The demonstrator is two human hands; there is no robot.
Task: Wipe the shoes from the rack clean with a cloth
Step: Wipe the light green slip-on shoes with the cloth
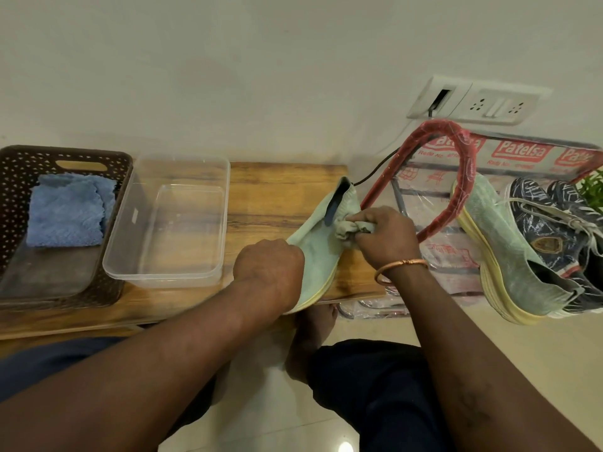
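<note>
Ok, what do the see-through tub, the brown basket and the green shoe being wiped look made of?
The see-through tub: clear glossy plastic; the grain of the table shows through it. The brown basket: probably moulded matte plastic, given its regular perforations and cut-out handle. The green shoe: soft knit fabric upper, finely textured; its pale yellow sole looks like foam or rubber.

this looks like a home. a shoe rack [437, 164] with shoes [502, 236] stands by a wall [228, 76] with a switch plate [489, 104], the floor [538, 370] is shiny tile, and a low wooden counter [277, 190] holds a basket [19, 177].
</note>
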